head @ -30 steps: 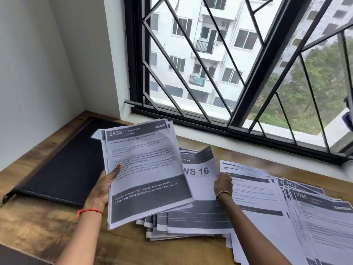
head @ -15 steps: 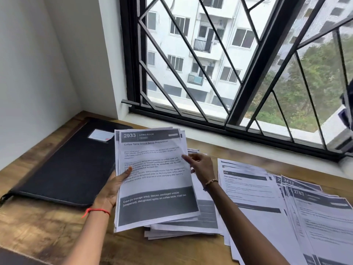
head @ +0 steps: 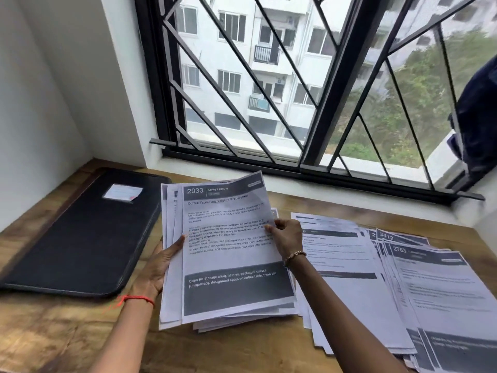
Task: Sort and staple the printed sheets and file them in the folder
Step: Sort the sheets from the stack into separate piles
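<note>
A stack of printed sheets (head: pixel 231 254), its top page headed "2933 Living Room", is held tilted up above the wooden table. My left hand (head: pixel 158 267) grips its left edge, thumb on the top page. My right hand (head: pixel 286 236) grips the right edge at mid height. Beneath the stack lie a few more sheets (head: pixel 242 323). More printed sheets (head: pixel 349 267) are fanned out on the table to the right, among them pages marked 3412 and 2763. The black folder (head: pixel 88 238) lies closed to the left, with a white label near its top.
The wooden table (head: pixel 67 332) ends at a white wall on the left and a white sill under a black barred window (head: pixel 295 103) at the back. A dark blue thing (head: pixel 478 125) stands at the far right by the window.
My right hand left the sheet on the table and came to the right edge of the held stack. The stack has shifted right and turned more upright, uncovering the folder's label.
</note>
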Demonstrator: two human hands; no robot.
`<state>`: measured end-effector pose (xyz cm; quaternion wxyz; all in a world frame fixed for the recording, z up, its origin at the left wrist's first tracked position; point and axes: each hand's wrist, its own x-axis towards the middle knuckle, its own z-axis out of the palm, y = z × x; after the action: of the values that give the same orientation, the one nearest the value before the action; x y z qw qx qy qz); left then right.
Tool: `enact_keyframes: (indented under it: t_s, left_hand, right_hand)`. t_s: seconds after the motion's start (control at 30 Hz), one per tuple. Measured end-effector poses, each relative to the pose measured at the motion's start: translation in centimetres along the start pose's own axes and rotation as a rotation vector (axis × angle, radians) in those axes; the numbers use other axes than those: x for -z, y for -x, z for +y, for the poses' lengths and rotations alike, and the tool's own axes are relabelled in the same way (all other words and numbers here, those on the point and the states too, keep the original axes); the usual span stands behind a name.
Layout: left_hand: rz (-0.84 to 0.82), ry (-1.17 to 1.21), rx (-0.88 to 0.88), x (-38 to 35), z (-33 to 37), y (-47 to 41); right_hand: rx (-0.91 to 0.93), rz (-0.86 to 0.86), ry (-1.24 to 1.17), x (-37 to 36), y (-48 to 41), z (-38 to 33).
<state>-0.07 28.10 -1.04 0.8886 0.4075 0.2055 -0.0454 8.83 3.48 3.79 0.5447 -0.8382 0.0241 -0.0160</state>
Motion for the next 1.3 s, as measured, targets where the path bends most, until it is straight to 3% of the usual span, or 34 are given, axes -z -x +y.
enact_keyframes:
  t_s: [0.27, 0.63, 0.8, 1.03, 1.17, 1.3]
  left_hand:
    - [-0.09, -0.132, 0.028, -5.1, -2.4, -0.8]
    - [-0.203, -0.233, 0.096, -11.6, -7.3, -1.2]
    - [-0.239, -0.268, 0.148, -16.2, -10.7, -1.0]
    - [-0.252, -0.282, 0.152, -21.3, -14.2, -0.6]
    - [-0.246, -0.263, 0.159, -23.2, -15.7, -0.4]
    - [-0.276, -0.245, 0.167, -24.5, -17.1, -0.1]
  right_hand:
    - [-0.123, 0.104, 0.06, 5.8, 0.9, 4.2]
    - [-0.3, 0.092, 0.011, 14.3, 1.9, 9.3]
    - [-0.368, 0.213, 0.1, 21.1, 2.5, 12.4]
    - [-0.489, 0.52, 0.312, 32.5, 3.1, 16.4]
    - [-0.648, 0.572, 0.493, 37.1, 3.1, 18.2]
    - [-0.675, 0.548, 0.551, 39.8, 2.3, 20.4]
